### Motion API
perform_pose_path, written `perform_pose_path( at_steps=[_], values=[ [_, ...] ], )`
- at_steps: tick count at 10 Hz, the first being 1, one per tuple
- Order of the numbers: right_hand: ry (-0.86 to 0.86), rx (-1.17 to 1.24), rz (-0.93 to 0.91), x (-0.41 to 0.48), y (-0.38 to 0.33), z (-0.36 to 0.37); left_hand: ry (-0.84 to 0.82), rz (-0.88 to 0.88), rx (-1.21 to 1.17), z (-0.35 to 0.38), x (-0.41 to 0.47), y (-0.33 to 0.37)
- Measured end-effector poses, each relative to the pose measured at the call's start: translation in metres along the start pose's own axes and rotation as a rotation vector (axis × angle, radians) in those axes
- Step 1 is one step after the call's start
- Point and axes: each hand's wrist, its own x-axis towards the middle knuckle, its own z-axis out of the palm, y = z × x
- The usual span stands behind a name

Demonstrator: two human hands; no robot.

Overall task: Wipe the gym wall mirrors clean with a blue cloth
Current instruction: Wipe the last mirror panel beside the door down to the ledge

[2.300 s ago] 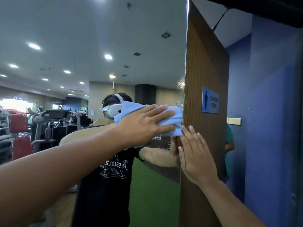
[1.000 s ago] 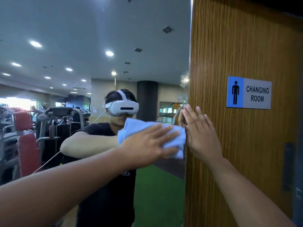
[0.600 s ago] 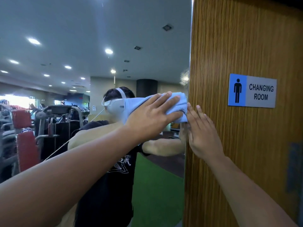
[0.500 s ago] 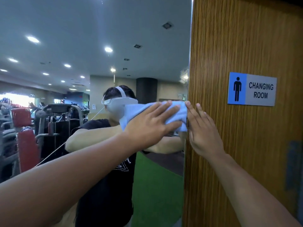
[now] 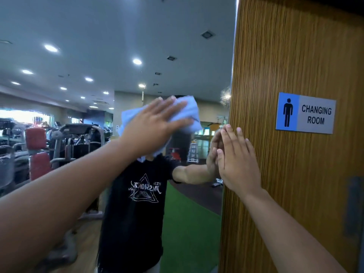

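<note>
Left hand (image 5: 151,129): fingers straight and spread, palm flat on the cloth (image 5: 189,115), pressing it to the mirror (image 5: 98,36) at head height. The hand is motion-blurred, its outline soft. The cloth is light blue and bunched; the hand covers its middle, and only its right part and a strip on the left show.

Right hand (image 5: 236,160): fingers straight and close together, pointing up, laid at the seam between the mirror and the wood panel (image 5: 285,56). Its reflection meets it along the thumb side. How much of the palm bears on glass and how much on wood cannot be told.

Both forearms are cut off by the frame.

In the reflection, the cloth and left hand hide the person's head; a black shirt (image 5: 134,203) with a mirrored print shows below. Gym machines (image 5: 59,144) on the left are blurred.

A sign (image 5: 305,113) on the panel reads "CHANGING ROOM". A grey strip (image 5: 352,203) at the far right is too blurred to identify.
</note>
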Motion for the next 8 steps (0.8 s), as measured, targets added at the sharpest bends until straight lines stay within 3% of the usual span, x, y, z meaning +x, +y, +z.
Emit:
perform_pose_path(
  at_steps=[1, 2, 3, 4, 5, 7, 8],
  values=[
    [-0.065, -0.08, -0.059, 0.006, -0.008, 0.003, 0.015, -0.126, 0.004, -0.004, -0.004, -0.005],
    [-0.097, -0.136, -0.124, 0.004, -0.007, 0.032, 0.004, -0.028, 0.001, 0.006, -0.038, 0.018],
    [-0.007, 0.155, -0.041, -0.001, -0.032, 0.034, -0.02, 0.109, 0.007, 0.012, -0.089, 0.036],
    [-0.049, 0.091, -0.161, 0.007, -0.054, 0.012, -0.055, 0.168, 0.018, 0.013, -0.122, 0.03],
    [-0.036, 0.152, -0.143, 0.015, -0.076, 0.023, -0.063, 0.082, 0.06, 0.006, -0.113, -0.003],
    [0.037, 0.164, -0.089, 0.016, -0.101, 0.046, 0.136, -0.482, -0.037, -0.019, -0.043, -0.052],
    [0.064, 0.131, -0.094, 0.015, -0.101, 0.048, 0.18, -0.532, -0.028, -0.008, -0.041, -0.032]
  ],
)
